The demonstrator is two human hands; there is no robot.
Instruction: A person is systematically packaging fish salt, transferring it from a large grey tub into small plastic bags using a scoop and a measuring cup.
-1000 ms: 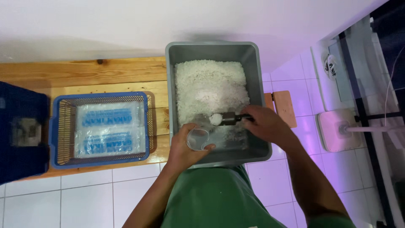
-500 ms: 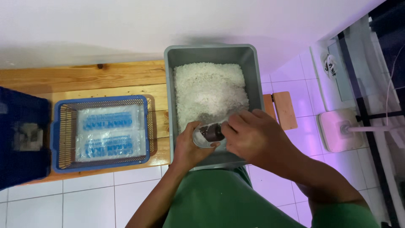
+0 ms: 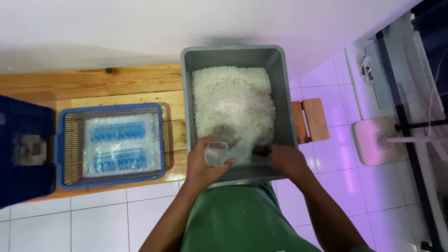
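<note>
Left hand (image 3: 201,164) is closed around a small clear cup (image 3: 216,153), held at the near edge of the grey tub (image 3: 186,93), just above the white grains (image 3: 233,102) that fill it. Right hand (image 3: 285,159) is curled inside the tub's near right corner over a small dark object (image 3: 261,150); whether the fingers actually clamp it cannot be told. Left of the tub on the wooden bench (image 3: 93,84) sits a blue basket (image 3: 63,140) holding printed plastic bags (image 3: 119,142).

Person seen from above: plain green shirt (image 3: 238,219); forearms bare, no sleeves, rings or watch visible.
</note>
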